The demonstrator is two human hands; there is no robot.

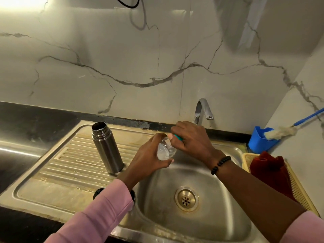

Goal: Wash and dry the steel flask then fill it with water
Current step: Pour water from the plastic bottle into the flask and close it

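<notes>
The steel flask [107, 147] stands upright and uncapped on the ribbed drainboard [70, 162], left of the sink basin [219, 199]. Its open mouth sits just beside the working forearm, so a sideways nudge could probably tip it over. The left hand [150, 157] has its fingers curled around a small clear plastic container [166, 150] above the basin; soapy wetness might let that slip. The right hand [192, 139] pinches something teal [178, 137] at the container's mouth, fingers bent; what it is cannot be told. The tap [203, 109] behind shows no water running.
</notes>
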